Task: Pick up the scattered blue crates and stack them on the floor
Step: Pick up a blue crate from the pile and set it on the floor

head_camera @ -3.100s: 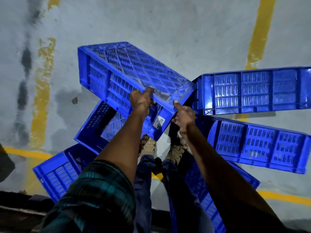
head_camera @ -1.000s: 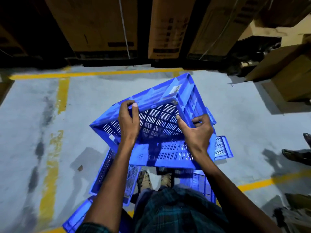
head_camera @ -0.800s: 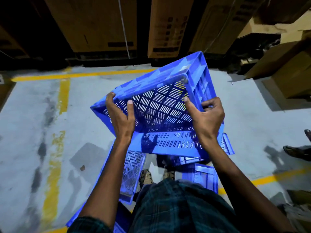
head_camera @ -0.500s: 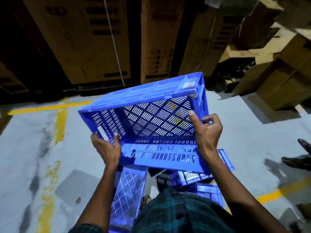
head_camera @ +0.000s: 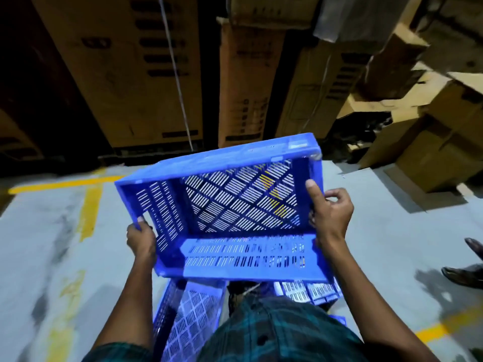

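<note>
Both hands hold a blue crate point(head_camera: 230, 212) in the air above the floor point(head_camera: 47, 244), its opening tilted toward the camera; the left hand point(head_camera: 141, 241) grips its left wall, the right hand point(head_camera: 330, 215) its right rim; more crates point(head_camera: 188, 325) lie below.

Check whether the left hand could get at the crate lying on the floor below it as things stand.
Probably not: the left hand grips the lifted blue crate, as does the right hand, and that crate hangs above the floor crate.
</note>
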Available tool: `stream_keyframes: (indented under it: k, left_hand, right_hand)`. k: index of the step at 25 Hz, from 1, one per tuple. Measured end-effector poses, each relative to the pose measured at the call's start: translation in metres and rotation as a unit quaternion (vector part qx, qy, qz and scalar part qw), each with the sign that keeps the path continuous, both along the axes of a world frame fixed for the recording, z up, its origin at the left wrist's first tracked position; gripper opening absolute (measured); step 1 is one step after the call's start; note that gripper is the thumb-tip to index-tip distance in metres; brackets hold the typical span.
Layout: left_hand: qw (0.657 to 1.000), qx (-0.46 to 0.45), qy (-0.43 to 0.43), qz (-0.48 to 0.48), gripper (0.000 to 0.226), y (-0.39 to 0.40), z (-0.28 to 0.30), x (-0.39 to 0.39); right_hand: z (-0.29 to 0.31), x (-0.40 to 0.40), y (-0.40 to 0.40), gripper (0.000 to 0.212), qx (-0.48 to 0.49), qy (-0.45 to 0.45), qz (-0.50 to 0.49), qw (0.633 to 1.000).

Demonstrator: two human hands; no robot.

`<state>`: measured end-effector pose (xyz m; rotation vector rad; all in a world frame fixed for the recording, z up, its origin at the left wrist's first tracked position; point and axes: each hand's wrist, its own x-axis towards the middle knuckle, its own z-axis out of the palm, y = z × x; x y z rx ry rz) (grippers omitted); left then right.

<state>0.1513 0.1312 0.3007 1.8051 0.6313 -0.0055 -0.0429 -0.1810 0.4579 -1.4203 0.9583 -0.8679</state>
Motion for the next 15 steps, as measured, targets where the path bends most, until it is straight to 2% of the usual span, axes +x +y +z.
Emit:
stream_keyframes:
  k: [4, 9, 15]
  left_hand:
    - [0.998, 0.005, 0.019, 0.066, 0.048, -0.015, 0.003, 0.002]
    - [0.992, 0.041, 0.028, 0.119, 0.049, -0.033, 0.011, 0.023]
    - [0.979, 0.106, -0.057, 0.163, 0.047, -0.087, 0.082, 0.083]
  right_hand:
    - [-0.019, 0.036, -0.033, 0.043, -0.056, 0.049, -0.028, 0.997]
    - [-0.038, 0.074, -0.063, 0.03, -0.107, 0.098, -0.014, 0.989]
    - [-0.044, 0.116, -0.116, 0.038, -0.144, 0.186, 0.061, 0.97]
